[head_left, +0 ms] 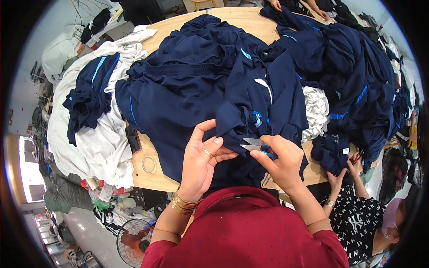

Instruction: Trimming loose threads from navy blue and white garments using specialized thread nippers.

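Wooden surface (174, 27), heaped with clothing, in a cluttered workroom. At its near edge, the wearer's left hand (201, 163) pinches a fold of a navy garment (230, 127), presumably to steady the cloth for the blades, while the right hand (285, 158) grips small metal snips (252, 142), tips toward the fold. Whether they touch fabric is unclear; fingers cover most of the handles. Beneath lies a broad navy pile (178, 94), perhaps kept close for easy reach. White cloth (105, 152) covers the surface's left end. At right, a co-worker (357, 219) handles a dark piece (330, 154); across the surface, another person's hand (276, 5) is cut off from its owner.
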`<state>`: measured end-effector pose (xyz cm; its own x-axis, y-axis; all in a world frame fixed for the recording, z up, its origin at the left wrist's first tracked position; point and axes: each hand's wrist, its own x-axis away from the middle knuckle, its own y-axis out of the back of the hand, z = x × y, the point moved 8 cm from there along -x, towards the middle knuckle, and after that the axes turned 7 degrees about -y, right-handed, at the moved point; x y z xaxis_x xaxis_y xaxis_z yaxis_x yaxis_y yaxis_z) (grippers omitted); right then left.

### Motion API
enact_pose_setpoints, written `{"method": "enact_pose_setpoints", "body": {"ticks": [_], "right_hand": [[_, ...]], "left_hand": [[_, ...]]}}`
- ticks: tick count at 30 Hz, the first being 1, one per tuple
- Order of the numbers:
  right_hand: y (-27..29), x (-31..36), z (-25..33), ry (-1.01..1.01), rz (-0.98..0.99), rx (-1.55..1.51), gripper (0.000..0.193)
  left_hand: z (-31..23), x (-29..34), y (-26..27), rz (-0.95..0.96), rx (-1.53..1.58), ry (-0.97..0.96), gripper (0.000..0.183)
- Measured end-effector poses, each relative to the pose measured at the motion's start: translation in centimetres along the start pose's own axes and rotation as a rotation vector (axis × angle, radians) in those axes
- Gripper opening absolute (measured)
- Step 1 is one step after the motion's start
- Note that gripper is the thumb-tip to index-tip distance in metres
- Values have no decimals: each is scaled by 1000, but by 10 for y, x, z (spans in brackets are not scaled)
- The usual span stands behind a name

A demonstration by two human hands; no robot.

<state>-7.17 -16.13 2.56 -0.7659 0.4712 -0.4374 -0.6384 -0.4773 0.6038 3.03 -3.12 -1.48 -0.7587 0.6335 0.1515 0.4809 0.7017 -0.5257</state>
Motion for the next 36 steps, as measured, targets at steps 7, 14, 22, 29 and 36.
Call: {"method": "enact_pose_setpoints", "body": {"ticks": [7, 14, 22, 29, 36], "right_hand": [[0, 2, 6, 48, 2, 53, 29], [0, 1, 6, 62, -30, 55, 27], [-4, -2, -27, -300, 6, -299, 22], [-23, 1, -9, -179, 99, -487, 39], [-25, -14, -20, -273, 213, -582, 21]], "left_hand": [[0, 2, 0, 1, 11, 1, 33], [2, 2, -1, 5, 11, 8, 33], [1, 0, 0, 4, 19, -4, 34], [19, 2, 3, 37, 46, 40, 35], [22, -2, 12, -39, -88, -62, 24]]}}
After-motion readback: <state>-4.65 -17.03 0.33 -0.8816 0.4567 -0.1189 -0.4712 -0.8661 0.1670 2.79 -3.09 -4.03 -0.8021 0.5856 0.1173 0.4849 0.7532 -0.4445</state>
